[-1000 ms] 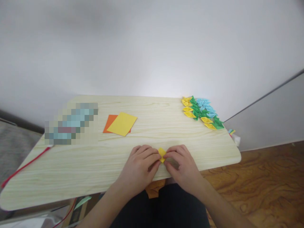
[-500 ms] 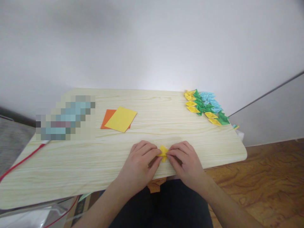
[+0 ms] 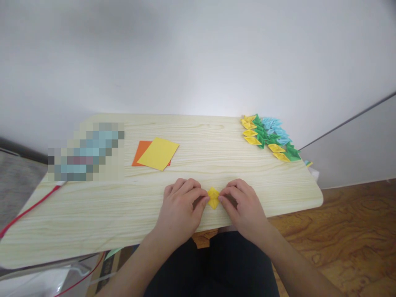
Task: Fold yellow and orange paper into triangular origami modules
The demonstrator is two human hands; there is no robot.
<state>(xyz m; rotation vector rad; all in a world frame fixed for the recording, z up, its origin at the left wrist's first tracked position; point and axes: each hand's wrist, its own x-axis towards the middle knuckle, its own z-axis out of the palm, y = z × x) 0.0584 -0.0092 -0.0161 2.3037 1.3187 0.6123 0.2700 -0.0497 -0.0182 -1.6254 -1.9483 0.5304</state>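
Observation:
Between my two hands, close to the table's front edge, is a small folded piece of yellow paper (image 3: 213, 198), roughly diamond-shaped with creases. My left hand (image 3: 185, 203) pinches its left corner between thumb and fingers. On the opposite side, my right hand (image 3: 243, 201) pinches the right corner the same way. Fingertips cover both corners of the paper. Beyond my left hand lie flat yellow paper squares (image 3: 159, 154), partly covering orange paper (image 3: 140, 152).
At the table's back right stand rows of small folded paper boats: yellow (image 3: 253, 140), green (image 3: 261, 134) and light blue (image 3: 274, 126). A blurred-out object (image 3: 89, 152) lies at the left, with a red cable (image 3: 34, 206) running from it. A wall borders the wooden table (image 3: 93, 214) behind.
The yellow folded paper now shows flatter and wider between the fingertips, which have drawn slightly apart. Both hands still pinch its corners. The camera view has shifted slightly.

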